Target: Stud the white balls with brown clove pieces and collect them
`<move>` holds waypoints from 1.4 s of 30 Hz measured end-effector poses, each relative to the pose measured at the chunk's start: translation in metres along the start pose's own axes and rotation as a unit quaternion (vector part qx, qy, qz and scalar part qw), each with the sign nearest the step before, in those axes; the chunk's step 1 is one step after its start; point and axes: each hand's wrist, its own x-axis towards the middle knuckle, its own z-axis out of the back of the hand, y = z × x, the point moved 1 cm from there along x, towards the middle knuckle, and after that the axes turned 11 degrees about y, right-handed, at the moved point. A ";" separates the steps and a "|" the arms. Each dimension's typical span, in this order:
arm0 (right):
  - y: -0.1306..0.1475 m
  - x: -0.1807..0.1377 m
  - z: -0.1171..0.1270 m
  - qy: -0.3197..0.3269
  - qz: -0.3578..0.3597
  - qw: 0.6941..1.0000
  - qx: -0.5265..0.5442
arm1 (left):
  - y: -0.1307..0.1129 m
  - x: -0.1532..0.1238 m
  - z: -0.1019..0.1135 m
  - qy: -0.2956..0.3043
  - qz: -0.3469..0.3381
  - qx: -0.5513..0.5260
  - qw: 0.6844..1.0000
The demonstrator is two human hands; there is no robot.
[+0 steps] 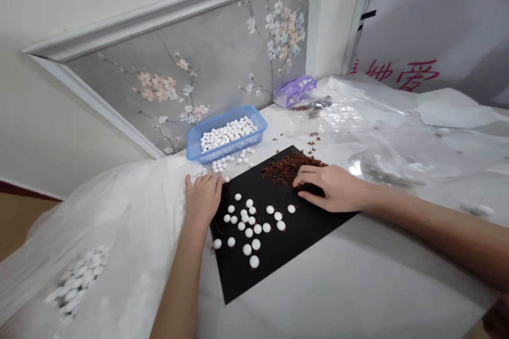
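My left hand (203, 198) rests at the left edge of a black mat (234, 280), fingers stretched out and lying near small white balls; what lies under the fingertips is hidden. Over a heap of small reddish-brown, star-like pieces (284, 169), my right hand (334, 188) is bent, with a gap between thumb and forefinger. Nothing shows in that gap. Several loose white balls (257, 229) are scattered across the mat's left half, some with tiny reddish-brown bits at their undersides.
Behind the mat stands a blue basket (226, 152) of white balls, with more (221, 163) spilled before it. A purple packet (295, 91) and clear plastic bags (353, 116) lie farther back. At lower left, a translucent bag (131, 254) holds white balls. A framed wall panel borders the table.
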 end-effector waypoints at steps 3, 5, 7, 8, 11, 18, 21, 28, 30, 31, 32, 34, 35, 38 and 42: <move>-0.001 0.000 -0.001 -0.006 0.006 1.000 -0.006 | 0.002 -0.001 0.000 -0.024 -0.006 0.018 1.000; -0.002 0.000 -0.002 -0.015 0.016 1.000 -0.016 | 0.004 -0.002 0.000 -0.029 -0.005 0.023 0.999; -0.002 0.000 -0.004 -0.016 0.028 0.999 -0.025 | 0.005 -0.003 0.000 -0.030 -0.004 0.016 0.999; -0.002 0.000 -0.005 -0.013 0.033 0.999 -0.031 | 0.005 -0.003 0.001 -0.032 -0.004 0.011 0.999; -0.001 -0.001 -0.008 0.005 0.031 0.998 -0.051 | 0.004 -0.003 0.006 -0.035 -0.005 -0.014 0.999; 0.001 0.001 -0.011 -0.014 0.035 0.997 -0.064 | -0.056 -0.009 0.022 -0.125 -0.013 -0.381 0.916; 0.003 0.001 -0.013 -0.017 0.040 0.997 -0.065 | -0.102 -0.024 0.026 -0.143 -0.027 -0.548 0.823; 0.005 0.002 -0.018 -0.019 0.026 0.997 -0.070 | -0.152 -0.054 0.015 -0.071 -0.005 -0.675 0.734; 0.005 0.002 -0.015 -0.020 0.020 0.998 -0.049 | -0.155 -0.056 0.008 -0.074 0.019 -0.692 0.717; 0.005 0.002 -0.013 -0.019 0.020 0.999 -0.037 | -0.155 -0.056 0.005 -0.078 0.027 -0.697 0.712; 0.005 0.002 -0.011 -0.017 0.019 0.999 -0.027 | -0.156 -0.057 0.003 -0.084 0.031 -0.699 0.709; 0.003 0.001 -0.008 -0.010 0.018 1.000 -0.020 | -0.156 -0.057 0.000 -0.096 0.035 -0.702 0.705; 0.002 0.001 -0.007 -0.005 0.018 1.000 -0.020 | -0.156 -0.057 0.000 -0.098 0.036 -0.704 0.702; -0.001 0.002 -0.006 0.005 0.022 0.999 -0.027 | -0.157 -0.056 0.000 -0.081 0.030 -0.725 0.684; -0.001 0.002 -0.006 -0.016 0.020 1.000 -0.010 | -0.157 -0.055 0.000 -0.062 0.024 -0.759 0.647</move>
